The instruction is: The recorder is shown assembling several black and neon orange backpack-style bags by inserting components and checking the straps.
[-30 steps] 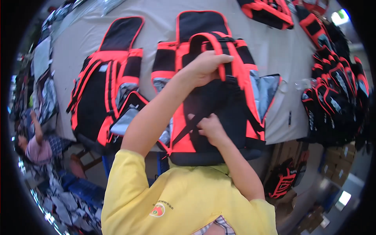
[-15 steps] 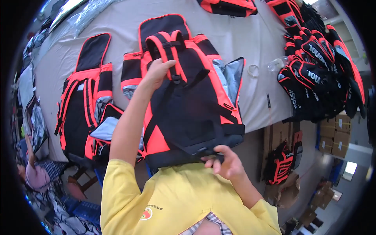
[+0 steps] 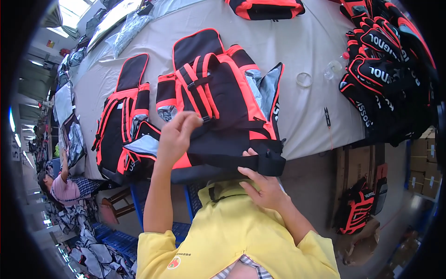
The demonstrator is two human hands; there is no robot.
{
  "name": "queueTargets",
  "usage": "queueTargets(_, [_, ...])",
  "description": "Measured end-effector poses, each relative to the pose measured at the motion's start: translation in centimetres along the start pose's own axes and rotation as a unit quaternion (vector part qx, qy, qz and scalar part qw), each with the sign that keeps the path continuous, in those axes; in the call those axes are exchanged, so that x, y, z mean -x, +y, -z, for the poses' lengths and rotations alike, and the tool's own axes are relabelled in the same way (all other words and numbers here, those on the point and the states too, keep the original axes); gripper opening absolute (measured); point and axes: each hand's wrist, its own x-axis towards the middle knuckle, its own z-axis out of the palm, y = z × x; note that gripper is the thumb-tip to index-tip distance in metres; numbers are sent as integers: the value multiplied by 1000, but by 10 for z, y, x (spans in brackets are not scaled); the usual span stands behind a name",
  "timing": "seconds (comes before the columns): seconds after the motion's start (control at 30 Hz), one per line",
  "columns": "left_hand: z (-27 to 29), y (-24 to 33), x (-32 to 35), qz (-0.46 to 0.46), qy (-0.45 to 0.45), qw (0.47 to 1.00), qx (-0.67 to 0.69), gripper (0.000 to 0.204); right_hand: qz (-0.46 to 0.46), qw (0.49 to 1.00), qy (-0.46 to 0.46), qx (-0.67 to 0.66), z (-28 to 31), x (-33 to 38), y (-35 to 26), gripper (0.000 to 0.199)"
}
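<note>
A black and neon-coral backpack [image 3: 227, 93] lies back side up on the table in front of me, its top flap spread away from me. My left hand [image 3: 176, 139] is closed at the lower end of a shoulder strap [image 3: 211, 95], fingertips by its black buckle. At the bag's near right corner, my right hand [image 3: 265, 186] grips a wide black strap [image 3: 241, 162], with fingers on both sides of it. Silver lining shows in the open side pocket [image 3: 272, 88]. A second matching backpack [image 3: 116, 125] lies to the left, its silver-lined pocket open.
Matching bags are heaped [image 3: 385, 88] at the right; another bag [image 3: 267, 9] lies at the far edge. Thread snips [image 3: 327, 117], a tape roll [image 3: 304, 80] and clear plastic lie on the pale tablecloth [image 3: 302, 123]. At the left, another person [image 3: 67, 188] works near a wooden stool [image 3: 116, 204].
My left hand has come down the shoulder strap toward me. My right hand has moved up onto the wide black strap at the bag's corner. The head view has shifted.
</note>
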Motion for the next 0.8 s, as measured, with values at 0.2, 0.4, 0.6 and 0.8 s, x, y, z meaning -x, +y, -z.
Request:
queueTargets(0.2, [-93,67,85,-182,-99,949,-240,56,92,989,-98,55,14,-3,16,37])
queueTargets(0.4, [-110,35,106,-50,12,990,-132,44,222,967,-76,96,-10,26,3,20])
queueTargets(0.6, [-32,-57,98,76,366,877,301,64,-225,965,-3,-135,6,75,49,29])
queueTargets(0.8, [-71,-197,122,168,277,941,-94,51,-195,976,56,79,44,71,157,69])
